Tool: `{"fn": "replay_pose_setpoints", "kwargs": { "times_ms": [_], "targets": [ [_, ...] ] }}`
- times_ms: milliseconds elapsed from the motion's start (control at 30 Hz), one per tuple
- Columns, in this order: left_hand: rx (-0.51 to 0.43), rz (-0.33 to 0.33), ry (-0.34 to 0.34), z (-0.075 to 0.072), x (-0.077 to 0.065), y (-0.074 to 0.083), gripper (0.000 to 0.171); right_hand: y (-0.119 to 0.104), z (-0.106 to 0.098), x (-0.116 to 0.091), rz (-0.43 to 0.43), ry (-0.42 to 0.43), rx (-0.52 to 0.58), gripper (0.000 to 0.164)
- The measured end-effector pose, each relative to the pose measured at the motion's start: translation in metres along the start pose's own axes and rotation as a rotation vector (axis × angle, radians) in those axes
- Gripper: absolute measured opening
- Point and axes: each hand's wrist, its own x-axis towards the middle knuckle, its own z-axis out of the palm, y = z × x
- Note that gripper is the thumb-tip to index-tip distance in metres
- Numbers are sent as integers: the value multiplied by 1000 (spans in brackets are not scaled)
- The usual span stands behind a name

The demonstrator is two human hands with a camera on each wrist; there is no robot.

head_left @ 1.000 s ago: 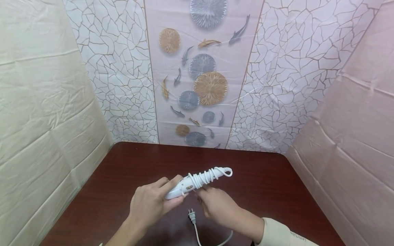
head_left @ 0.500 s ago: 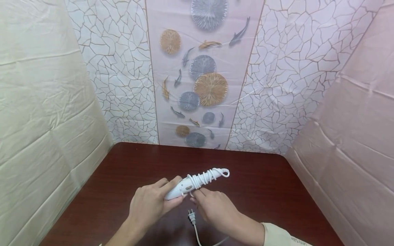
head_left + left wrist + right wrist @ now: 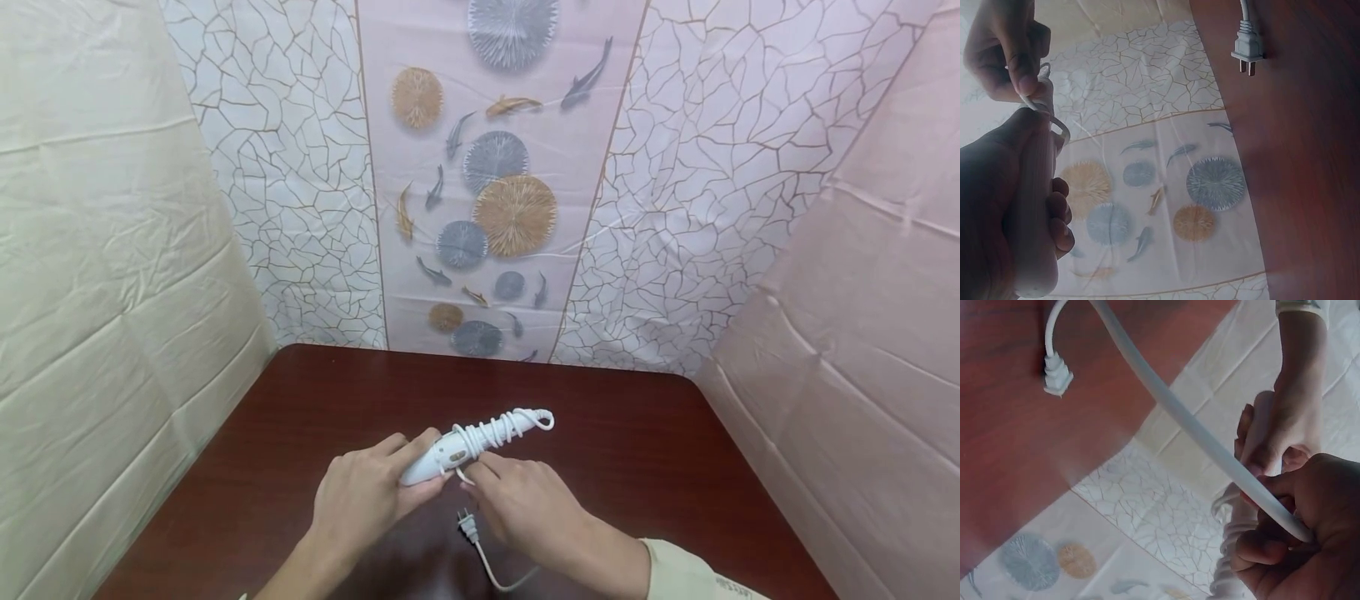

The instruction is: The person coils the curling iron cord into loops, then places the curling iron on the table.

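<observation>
A slim white hair straightener (image 3: 452, 454) is held up over the table at a slant, its cord end pointing to the far right. My left hand (image 3: 367, 487) grips the body, the thumb along the near side. White power cord (image 3: 491, 435) is coiled in several turns round the other end and makes a small loop at the tip. Close by the switch, my right hand (image 3: 525, 500) pinches a length of this cord; the right wrist view shows the cord (image 3: 1179, 415) running through its curled fingers. The two-pin plug (image 3: 467, 527) lies on the table below, between the hands.
The dark red-brown table (image 3: 337, 392) has rounded far corners. Behind it hangs a patterned cloth (image 3: 480, 275) with fish and round motifs, and plain pale cloths (image 3: 112, 292) hang at both sides.
My right hand has come out slightly from under the straightener, drawing the cord with it. The straightener's tip has shifted a little left; the slack cord behind the plug shows a smaller curve.
</observation>
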Motion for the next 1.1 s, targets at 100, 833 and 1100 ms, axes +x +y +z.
{"fn": "replay_pose_setpoints", "kwargs": {
  "times_ms": [100,833,1100],
  "targets": [
    [-3,-2,-5,0,0,0,53,3,-4,2,-24,7,-12,15],
    [-9,-12,-46,3,-2,4,53,18,-20,17,-235,18,-89,28],
    [-12,4,-52,3,-1,5,52,26,-24,24,-308,48,-103,32]
  ]
}}
